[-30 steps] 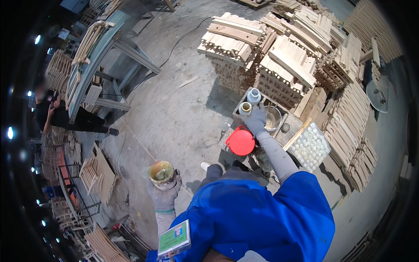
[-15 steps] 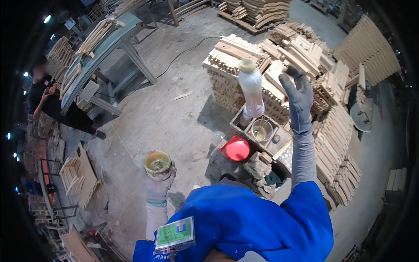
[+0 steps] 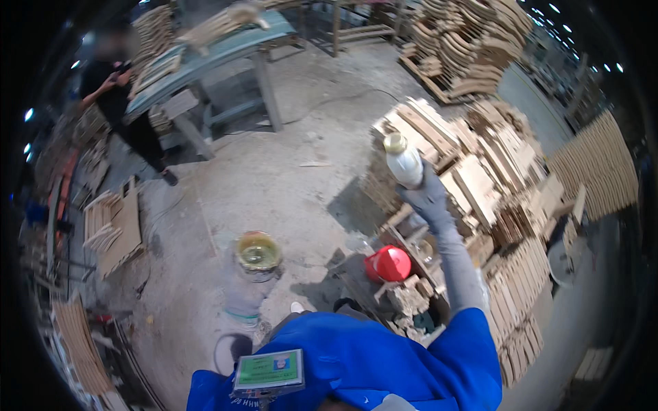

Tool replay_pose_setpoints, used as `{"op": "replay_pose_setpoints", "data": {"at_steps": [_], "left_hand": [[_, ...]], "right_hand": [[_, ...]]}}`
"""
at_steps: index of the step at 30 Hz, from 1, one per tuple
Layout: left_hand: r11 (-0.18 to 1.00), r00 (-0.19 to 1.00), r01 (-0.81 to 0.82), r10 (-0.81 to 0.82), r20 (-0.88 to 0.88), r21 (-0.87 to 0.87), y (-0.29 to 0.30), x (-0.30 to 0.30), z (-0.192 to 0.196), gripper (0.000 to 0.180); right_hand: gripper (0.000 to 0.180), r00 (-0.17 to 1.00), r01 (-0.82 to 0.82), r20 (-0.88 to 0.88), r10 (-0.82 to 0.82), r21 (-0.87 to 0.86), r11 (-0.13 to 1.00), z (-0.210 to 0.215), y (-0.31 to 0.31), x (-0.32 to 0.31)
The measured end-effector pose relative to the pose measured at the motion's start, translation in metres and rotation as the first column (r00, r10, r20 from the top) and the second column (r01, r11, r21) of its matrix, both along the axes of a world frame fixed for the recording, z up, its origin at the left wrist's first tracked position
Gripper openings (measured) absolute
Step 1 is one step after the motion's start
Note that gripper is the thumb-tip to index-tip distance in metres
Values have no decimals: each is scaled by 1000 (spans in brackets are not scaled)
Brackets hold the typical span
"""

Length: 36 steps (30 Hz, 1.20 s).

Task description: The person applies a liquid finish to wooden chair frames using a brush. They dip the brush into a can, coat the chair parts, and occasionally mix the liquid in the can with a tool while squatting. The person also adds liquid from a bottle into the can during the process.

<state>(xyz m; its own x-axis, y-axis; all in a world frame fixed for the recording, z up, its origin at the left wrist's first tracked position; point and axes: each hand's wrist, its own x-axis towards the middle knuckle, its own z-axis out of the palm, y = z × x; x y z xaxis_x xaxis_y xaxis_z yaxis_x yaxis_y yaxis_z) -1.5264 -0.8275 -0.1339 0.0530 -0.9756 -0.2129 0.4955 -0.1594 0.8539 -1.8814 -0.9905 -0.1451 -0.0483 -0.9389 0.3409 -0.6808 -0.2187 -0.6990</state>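
Observation:
My gloved right hand (image 3: 429,197) is wrapped around a whitish plastic bottle (image 3: 406,168) with a pale yellowish cap or neck. The bottle stands over the wooden divided box (image 3: 439,284), and my fingers partly hide its lower part. On the left, my gloved left hand (image 3: 248,293) holds up a round cup (image 3: 259,255) from below. Inside the cup is a clear yellowish-green liquid, and its outer wall is stained. Motion blurs the left fingers. Near the box sits a red lidded pail (image 3: 388,264).
Stacked pale wooden pieces (image 3: 480,185) rise behind and beside the box. Rough lumps (image 3: 410,296) lie by the pail. A blue-topped table (image 3: 226,44) carries wooden parts at the far left, where another person (image 3: 116,89) stands. Boards (image 3: 123,233) lean on the left.
My right hand has come down and left from above the wood stacks and closed on the bottle. My left hand still holds the cup. The whole view has shifted.

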Motion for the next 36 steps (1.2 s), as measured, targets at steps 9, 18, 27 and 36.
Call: {"op": "replay_pose_setpoints", "data": {"at_steps": [9, 18, 27, 36], "left_hand": [[984, 910, 11, -83, -406, -177, -11, 12, 27, 43], [987, 786, -4, -97, -611, -162, 10, 43, 56, 51], [954, 735, -49, -166, -658, -295, 13, 69, 64, 53], [937, 668, -109, -178, -722, -333, 13, 81, 65, 48]], "right_hand": [[52, 637, -513, -740, -213, -614, 599, 170, 18, 61], [44, 588, -701, -729, -352, -676, 229, 252, 36, 147], [34, 694, -670, -575, -434, -736, -97, 292, 44, 208], [35, 631, -763, -648, -426, -616, -195, 316, 65, 239]]}}
